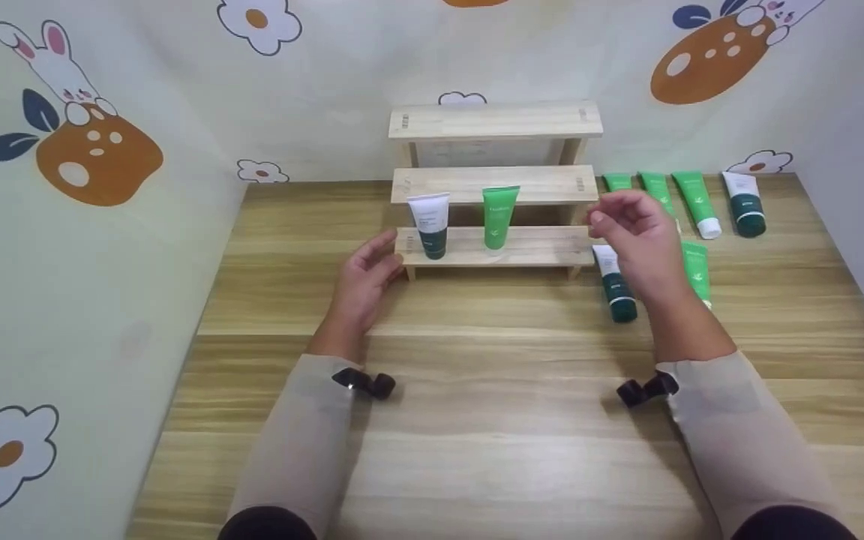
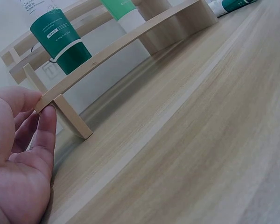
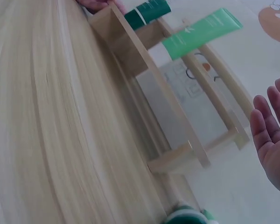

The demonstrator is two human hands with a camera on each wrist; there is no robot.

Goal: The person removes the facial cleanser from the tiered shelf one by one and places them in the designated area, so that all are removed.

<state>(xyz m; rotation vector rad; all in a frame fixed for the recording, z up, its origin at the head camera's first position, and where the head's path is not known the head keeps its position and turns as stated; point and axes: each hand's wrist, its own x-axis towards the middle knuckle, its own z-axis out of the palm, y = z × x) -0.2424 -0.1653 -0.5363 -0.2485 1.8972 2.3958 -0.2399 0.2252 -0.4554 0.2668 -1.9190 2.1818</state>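
Observation:
A three-step wooden display rack [image 1: 537,246] stands at the back of the table. On its lowest step are a white and dark-green squeeze tube [image 1: 430,225] to the left and a bright green squeeze tube [image 1: 499,217] near the middle, both upright on their caps. My left hand [image 1: 366,279] pinches the left end of that step; the left wrist view shows the thumb above the board and fingers [image 2: 47,126] under it. Raised beside the rack's right end, my right hand [image 1: 646,244] holds nothing, its fingers loosely bent. It partly covers some tubes behind it.
Right of the rack, several tubes lie flat in two rows: a green tube [image 1: 696,202] and a white and dark-green tube [image 1: 745,206] behind, another white and dark-green tube [image 1: 617,289] and green tube [image 1: 696,262] in front. A patterned wall covering [image 1: 177,90] borders the wooden table [image 1: 507,390].

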